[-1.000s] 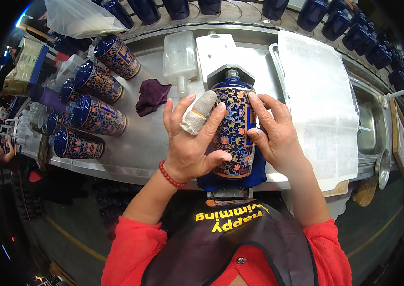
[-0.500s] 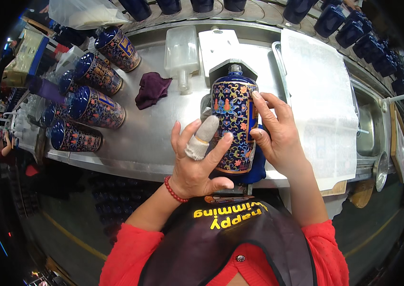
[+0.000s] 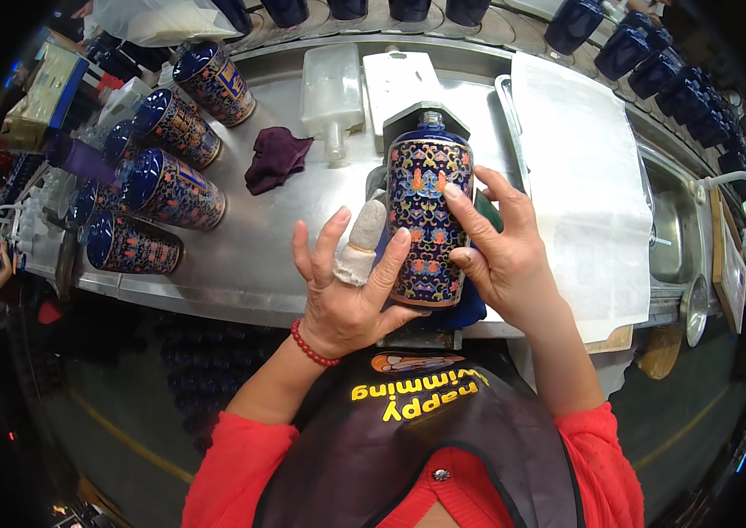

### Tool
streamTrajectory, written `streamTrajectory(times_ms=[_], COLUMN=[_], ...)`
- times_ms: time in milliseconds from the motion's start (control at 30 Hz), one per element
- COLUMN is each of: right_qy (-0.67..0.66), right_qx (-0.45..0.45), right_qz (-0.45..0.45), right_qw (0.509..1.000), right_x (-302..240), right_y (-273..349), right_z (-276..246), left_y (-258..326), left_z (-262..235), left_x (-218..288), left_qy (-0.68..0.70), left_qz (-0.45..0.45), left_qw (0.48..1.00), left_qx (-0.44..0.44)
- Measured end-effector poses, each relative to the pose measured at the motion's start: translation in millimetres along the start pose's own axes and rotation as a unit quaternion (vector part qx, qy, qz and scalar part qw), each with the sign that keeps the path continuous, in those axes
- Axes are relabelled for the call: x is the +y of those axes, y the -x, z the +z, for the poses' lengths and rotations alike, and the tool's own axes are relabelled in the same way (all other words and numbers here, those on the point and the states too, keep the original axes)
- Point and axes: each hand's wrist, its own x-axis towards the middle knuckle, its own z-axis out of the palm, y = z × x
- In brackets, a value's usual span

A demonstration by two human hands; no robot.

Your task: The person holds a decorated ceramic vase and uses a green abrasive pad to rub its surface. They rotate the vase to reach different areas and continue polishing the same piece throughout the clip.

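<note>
A dark blue bottle (image 3: 428,224) with a colourful floral wrap lies before me, its clear neck pointing away, in a cradle with a dark angular end plate (image 3: 404,117). My right hand (image 3: 505,242) grips its right side, the index finger on the wrap and the thumb at the edge. On the other side, my left hand (image 3: 347,286) has its fingers spread; the index tip and thumb are at the bottle's left and lower edges. One left finger wears a grey-white fabric finger cover (image 3: 362,242). Blue cloth (image 3: 472,308) shows below the bottle, and something green behind my right fingers.
Several similar decorated bottles (image 3: 179,189) lie on the left of the metal worktop (image 3: 259,251). A purple cloth (image 3: 278,160) and a translucent bottle (image 3: 332,97) are nearer the middle. White sheeting (image 3: 580,211) covers the right side, beside a sink (image 3: 675,224). Blue bottles line a conveyor (image 3: 496,26) beyond.
The bottle has turned about its length, so the blue-and-gold panel on its right is out of sight. My right index finger reaches further over the wrap; my left hand has shifted slightly left.
</note>
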Motion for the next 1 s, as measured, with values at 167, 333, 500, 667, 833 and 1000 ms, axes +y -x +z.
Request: streamTrajectory(times_ms=[167, 333, 500, 667, 833, 1000], right_qy=[0.013, -0.026, 0.009, -0.004, 0.009, 0.041], right_qx=[0.006, 0.01, 0.004, -0.008, -0.021, -0.042], right_qz=[-0.034, -0.039, -0.036, -0.057, -0.051, -0.099], right_qw=[0.999, 0.999, 0.999, 0.998, 0.998, 0.993], right_x=[-11, -9, -1, 2, 10, 14], right_y=[8, 8, 4, 6, -8, -19], right_z=[-3, -6, -7, -15, -18, -23], left_y=[1, 1, 1, 1, -4, -10], left_z=[4, 8, 8, 12, 15, 14], left_x=[-1, -2, -6, -13, -25, -31], left_qy=[0.022, 0.036, 0.071, 0.138, 0.14, 0.14], left_qz=[-0.005, 0.001, 0.002, 0.003, 0.043, 0.069], left_qw=[1.0, 0.999, 0.997, 0.99, 0.989, 0.988], left_qx=[0.006, 0.011, -0.023, -0.015, 0.007, 0.012])
